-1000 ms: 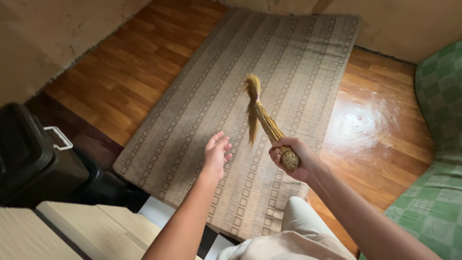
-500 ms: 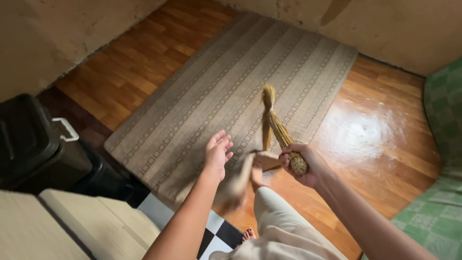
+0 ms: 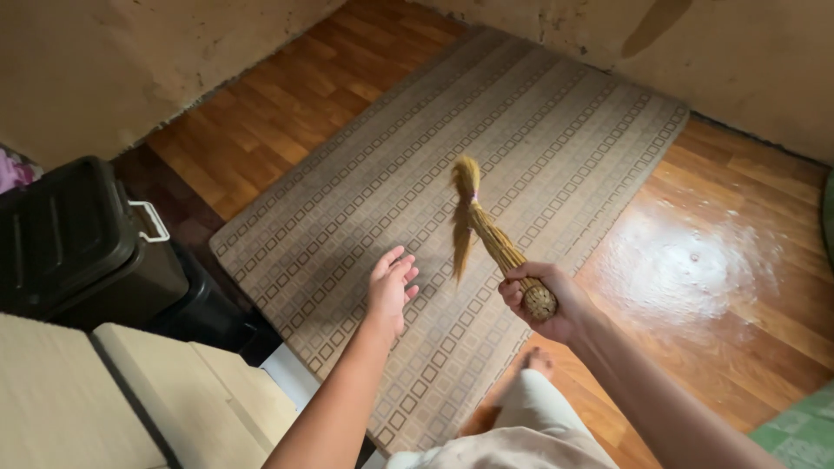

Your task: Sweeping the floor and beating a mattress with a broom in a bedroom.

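My right hand (image 3: 543,300) grips the thick bound end of a short straw hand broom (image 3: 486,234). Its bristle tip points away from me and hangs over a beige patterned rug (image 3: 521,113) on the wooden floor. My left hand (image 3: 391,282) floats empty to the left of the broom, fingers spread, palm toward the rug, touching nothing. My beige trouser leg (image 3: 539,426) and bare foot (image 3: 539,360) show at the rug's near right edge.
A black lidded bin (image 3: 78,243) with a white handle stands at the left. Pale steps (image 3: 130,399) fill the lower left corner. Plaster walls (image 3: 113,61) bound the far sides. A glossy patch of wooden floor (image 3: 695,269) lies right of the rug.
The view shifted and the rug lies flat again after its near edge was lifted by my foot half a second ago. The broom stays in my right hand, my left stays spread.
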